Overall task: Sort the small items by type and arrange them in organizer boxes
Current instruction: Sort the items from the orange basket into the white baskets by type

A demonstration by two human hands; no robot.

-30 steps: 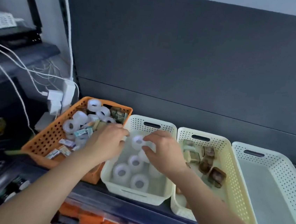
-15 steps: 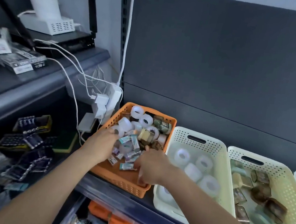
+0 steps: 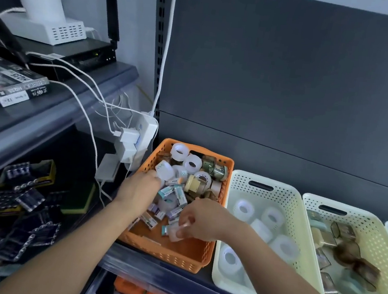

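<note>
Shifted from cream basket (image 3: 239,185) to orange basket (image 3: 171,257), our right hand (image 3: 204,219) pinched 1 clear roll (image 3: 175,233); our left hand (image 3: 139,189), we couldn't tell.

Both bare forearms reach forward, converging. Left grip (image 3: 138,190) palm down, fingers bent forward, tips hidden, so hold unclear. Right grip (image 3: 201,219) knuckles up, wrist bent inward, thumb and fingertips pinching a small translucent item (image 3: 175,232).
</note>
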